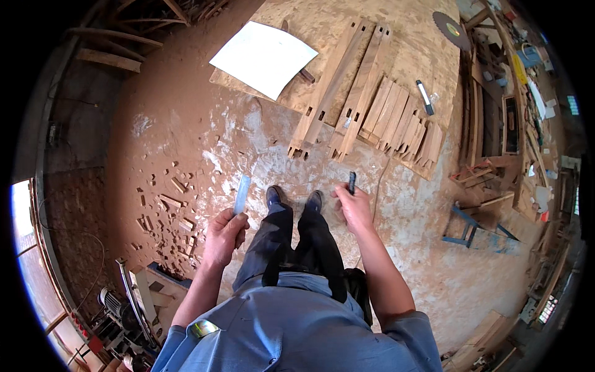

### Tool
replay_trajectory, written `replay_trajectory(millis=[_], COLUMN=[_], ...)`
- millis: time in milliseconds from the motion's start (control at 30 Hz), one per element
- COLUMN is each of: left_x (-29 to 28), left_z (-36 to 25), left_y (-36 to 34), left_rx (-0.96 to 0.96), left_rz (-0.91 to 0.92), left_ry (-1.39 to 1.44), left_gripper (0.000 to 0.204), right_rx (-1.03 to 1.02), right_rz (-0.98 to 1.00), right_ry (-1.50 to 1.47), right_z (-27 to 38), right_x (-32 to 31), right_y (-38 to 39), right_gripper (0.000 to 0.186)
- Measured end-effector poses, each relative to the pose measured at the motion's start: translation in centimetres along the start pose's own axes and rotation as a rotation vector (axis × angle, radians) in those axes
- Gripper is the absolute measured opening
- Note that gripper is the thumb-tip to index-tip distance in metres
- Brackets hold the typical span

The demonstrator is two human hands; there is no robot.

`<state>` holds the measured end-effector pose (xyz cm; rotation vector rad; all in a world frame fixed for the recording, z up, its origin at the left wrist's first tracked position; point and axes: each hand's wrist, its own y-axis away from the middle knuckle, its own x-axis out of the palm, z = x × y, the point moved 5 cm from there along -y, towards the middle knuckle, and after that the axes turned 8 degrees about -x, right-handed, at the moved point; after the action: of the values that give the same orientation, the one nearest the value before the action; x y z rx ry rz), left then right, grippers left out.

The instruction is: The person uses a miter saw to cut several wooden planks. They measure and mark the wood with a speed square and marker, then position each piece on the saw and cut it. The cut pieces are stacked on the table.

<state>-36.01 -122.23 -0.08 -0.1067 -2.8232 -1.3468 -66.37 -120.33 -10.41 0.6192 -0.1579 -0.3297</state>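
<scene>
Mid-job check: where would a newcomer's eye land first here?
Probably on the white sheet at the upper left of the board, with slotted beams to its right. Next, the saw blade at upper right. Nearer, the left hand holds a pale strip, the right hand a dark stick.

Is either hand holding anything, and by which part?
Left hand: a flat, pale-blue, ruler-like strip, by its near end. Right hand: a short, black, pen-like stick, apparently by its near end.
</scene>
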Motion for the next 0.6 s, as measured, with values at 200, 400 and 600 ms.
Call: replay_trajectory(millis=[200, 400, 600], left_x=[-1.6, -4.9, -6.9], left_z=[0.0, 0.0, 0.6], left_y=[-0.2, -0.4, -0.5], left_rx=[-0.017, -0.005, -0.054], left_rz=[0.04, -0.007, -0.044], left_ry=[-0.12, -0.232, -0.247], left_gripper=[0.024, 0.026, 0.023], right_rx=[-0.043, -0.053, 0.052], right_rz=[-0.034, -0.171, -0.217], right_ry=[0.083, 0.051, -0.026], right_z=[0.7, 0.6, 0.2], right_x=[5.6, 9.4, 10.1], right_y=[-4.0, -7.2, -8.9], right_gripper=[0.038, 0.052, 0.05])
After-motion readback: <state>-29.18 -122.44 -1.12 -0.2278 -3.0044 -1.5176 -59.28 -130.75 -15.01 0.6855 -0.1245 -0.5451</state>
